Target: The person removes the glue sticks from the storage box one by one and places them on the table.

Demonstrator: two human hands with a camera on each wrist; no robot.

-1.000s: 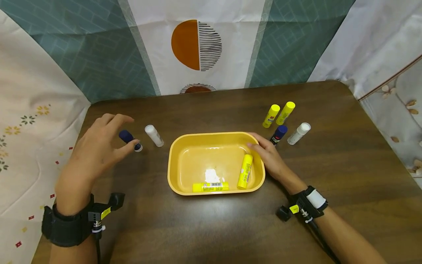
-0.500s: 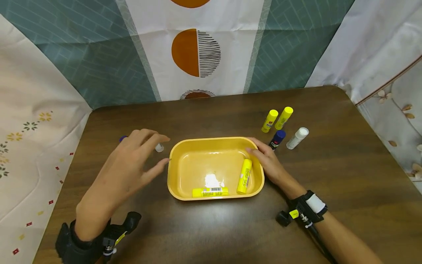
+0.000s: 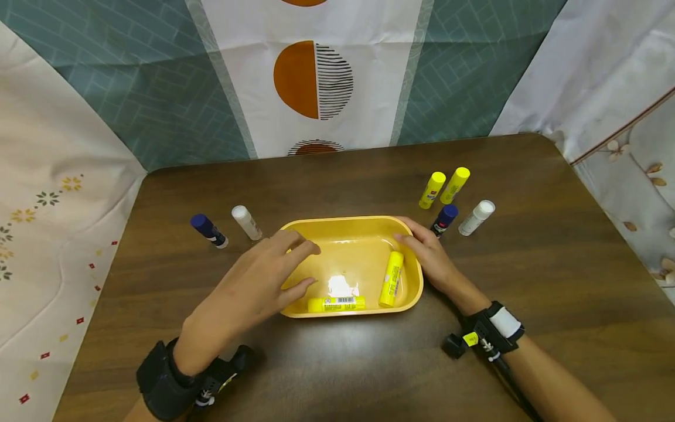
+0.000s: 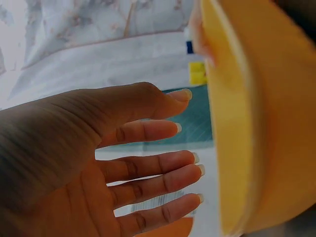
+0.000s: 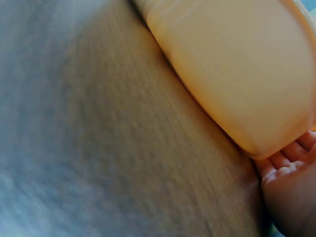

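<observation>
A yellow plastic tray [image 3: 348,220] sits on the table with two yellow glue sticks lying in it. One glue stick [image 3: 336,304] lies along the near wall, the other glue stick [image 3: 391,279] slants near the right end. My right hand [image 3: 432,258] grips the tray's right end, thumb over the rim and fingers along the outside. Over the tray's left end hangs my left hand [image 3: 258,275], its fingers spread and nothing between thumb and fingers. In the left wrist view the left hand [image 4: 133,158] appears beside the tray wall [image 4: 261,123].
Left of the tray stand a blue-capped glue stick [image 3: 208,231] and a white glue stick [image 3: 246,223]. Behind my right hand are two yellow glue sticks [image 3: 432,190], a blue-capped one [image 3: 444,220] and a white one [image 3: 477,218]. Curtains hang beyond the table edge.
My left hand has moved right and toward me, from beside the left blue-capped glue stick to over the tray's left end. The right hand has kept its grip on the tray.
</observation>
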